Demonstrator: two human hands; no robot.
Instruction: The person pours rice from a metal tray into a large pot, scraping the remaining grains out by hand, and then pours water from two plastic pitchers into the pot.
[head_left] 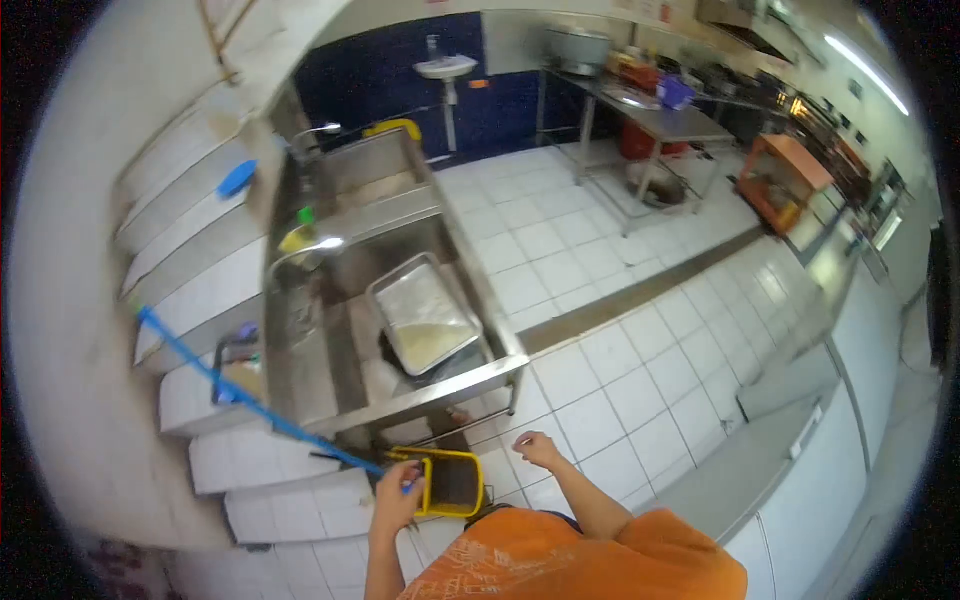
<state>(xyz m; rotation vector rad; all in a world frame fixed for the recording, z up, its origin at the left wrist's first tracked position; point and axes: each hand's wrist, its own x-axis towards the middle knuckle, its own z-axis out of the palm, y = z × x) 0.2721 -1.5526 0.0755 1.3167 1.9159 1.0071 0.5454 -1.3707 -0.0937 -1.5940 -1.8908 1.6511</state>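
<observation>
My left hand (395, 497) is wrapped round the near end of a long blue pole (255, 408), which slants up across the tiled steps to the left. Right beside that hand stands a yellow bucket (474, 473) with dark contents. My right hand (541, 450) hangs over the white floor tiles with its fingers loosely bent, thumb apart, nothing in them. Ahead, a steel double sink (470, 385) holds a tilted metal tray (428, 345) with some cloudy liquid in its lower end.
White tiled steps (200, 407) rise on the left, with a blue brush-like item (238, 179) on one. A floor channel (640, 290) crosses the tiles. Farther back are a steel table (668, 124) and an orange cabinet (785, 185). White chest units (805, 490) line the right.
</observation>
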